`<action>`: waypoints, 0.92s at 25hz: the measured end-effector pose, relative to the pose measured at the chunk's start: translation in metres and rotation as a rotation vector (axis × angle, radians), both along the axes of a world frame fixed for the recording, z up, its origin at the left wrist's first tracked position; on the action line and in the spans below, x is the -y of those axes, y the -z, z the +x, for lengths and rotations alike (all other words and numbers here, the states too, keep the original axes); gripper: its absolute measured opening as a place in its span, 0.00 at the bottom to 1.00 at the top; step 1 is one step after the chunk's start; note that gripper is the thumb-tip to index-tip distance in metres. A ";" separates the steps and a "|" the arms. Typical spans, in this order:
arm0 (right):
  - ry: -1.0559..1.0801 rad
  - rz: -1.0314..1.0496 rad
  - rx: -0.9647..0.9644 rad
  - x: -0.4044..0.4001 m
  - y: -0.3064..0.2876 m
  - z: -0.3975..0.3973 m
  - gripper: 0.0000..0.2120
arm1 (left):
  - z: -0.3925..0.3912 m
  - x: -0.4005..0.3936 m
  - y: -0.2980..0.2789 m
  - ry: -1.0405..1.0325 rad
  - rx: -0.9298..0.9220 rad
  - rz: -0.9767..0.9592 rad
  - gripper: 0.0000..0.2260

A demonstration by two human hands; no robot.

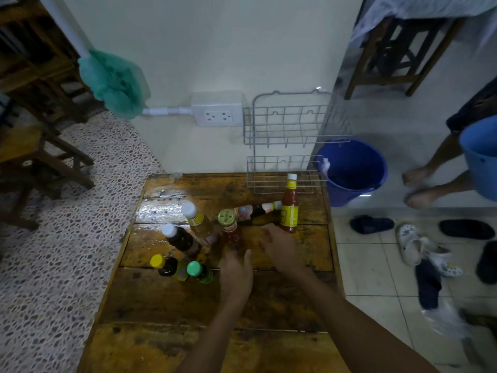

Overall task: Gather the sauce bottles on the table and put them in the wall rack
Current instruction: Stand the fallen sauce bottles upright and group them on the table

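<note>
A worn wooden table (269,300), wet and glossy at its far left part, is seen pushed against a pale wall, and on that wall a white wire rack (285,125) of two tiers is mounted at the far right, both tiers holding no bottles. Seven sauce bottles are gathered on the far half of the table. A tall red sauce bottle (290,204) with a white cap and a yellow label is stood upright furthest right, just below the rack; its print cannot be read. A dark bottle (258,210) is laid on its side to its left, neck towards the red one. A gold-lidded jar-like bottle (230,228) carries lettering on its lid that is too blurred to read. Left of it an amber bottle (200,223) and a dark brown bottle (180,239), both white-capped, are seen, and nearest stand a yellow-capped bottle (166,266) and a green-capped bottle (200,271). The left hand (236,275) is reached forward, fingers towards the base of the gold-lidded bottle; whether it is grasped cannot be told. The right hand (279,246) is laid palm down, loose and holding nothing, between that bottle and the red one. A double socket (217,115) and a green mesh bag (113,82) are fixed left of the rack. On the floor to the right are a blue bucket (352,170), scattered shoes (422,249) and another person's bare feet (419,187).
</note>
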State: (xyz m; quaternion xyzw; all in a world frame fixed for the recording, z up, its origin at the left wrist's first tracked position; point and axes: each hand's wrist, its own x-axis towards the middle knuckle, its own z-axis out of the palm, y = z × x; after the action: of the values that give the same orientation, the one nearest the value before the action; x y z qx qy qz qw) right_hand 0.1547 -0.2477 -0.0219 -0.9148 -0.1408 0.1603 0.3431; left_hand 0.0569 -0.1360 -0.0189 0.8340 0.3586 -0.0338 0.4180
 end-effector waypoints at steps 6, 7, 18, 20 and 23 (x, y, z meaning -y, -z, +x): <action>0.314 0.082 -0.059 0.058 -0.003 0.044 0.19 | 0.073 0.046 -0.013 0.318 0.066 -0.052 0.22; 0.320 0.073 -0.087 0.059 -0.001 0.052 0.21 | 0.093 0.049 -0.014 0.328 0.080 -0.061 0.22; 0.235 0.045 -0.078 0.056 0.033 0.076 0.27 | 0.174 0.053 0.010 0.357 0.005 -0.097 0.23; 0.249 0.051 -0.061 0.056 0.019 0.062 0.28 | 0.158 0.052 0.004 0.340 0.051 -0.116 0.20; 0.267 0.104 -0.089 0.053 0.004 0.034 0.24 | 0.121 0.049 -0.007 0.303 0.103 -0.134 0.20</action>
State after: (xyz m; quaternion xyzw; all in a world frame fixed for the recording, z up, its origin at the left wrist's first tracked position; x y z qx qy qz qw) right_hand 0.1890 -0.3010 -0.0259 -0.8983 -0.0108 0.1464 0.4142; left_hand 0.1782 -0.1855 -0.0123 0.8495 0.2037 -0.0773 0.4805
